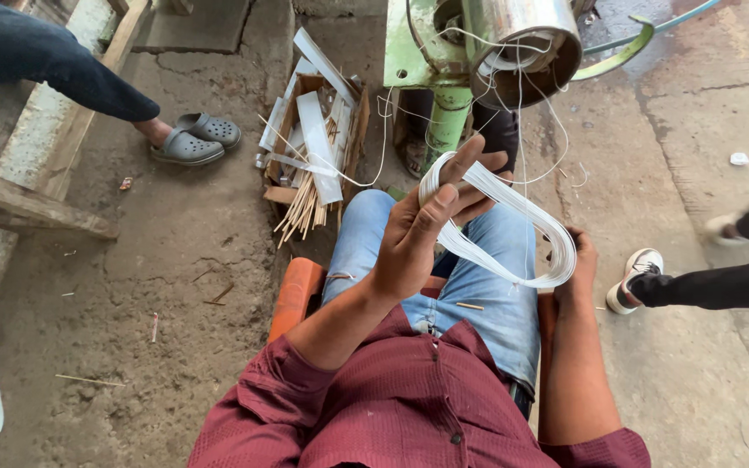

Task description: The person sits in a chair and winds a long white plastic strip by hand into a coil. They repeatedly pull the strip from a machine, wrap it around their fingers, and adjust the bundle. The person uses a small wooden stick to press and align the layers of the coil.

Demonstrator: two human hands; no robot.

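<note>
a: what is closest to us?

b: a dark red shirt [409, 407] and blue jeans [487, 286]. the person sits on an orange seat [295, 295].

a: what are the hands doing?

b: the left hand [418, 234] is up in front, fingers clenched around one end of a loop of thin white strips [513, 230]. the thumb lies on top of the strips. the right hand [578, 269] grips the other end, low by the right knee. its fingers are curled under the bend, mostly hidden.

a: so where is the loop?

b: stretched between both hands, above the lap.

a: and past the knees?

b: a green machine [431, 61] with a shiny metal drum [526, 39]. loose white threads [535, 113] hang from the drum down toward the loop.

a: what is left of that?

b: a pile of thin sticks and white flat strips [314, 156] on the dirty ground.

a: anyone else?

b: yes. far left, a foot in grey sandals [197, 139] by a wooden bench [28, 165]. at the right, a dark leg with a white shoe [635, 277].
</note>
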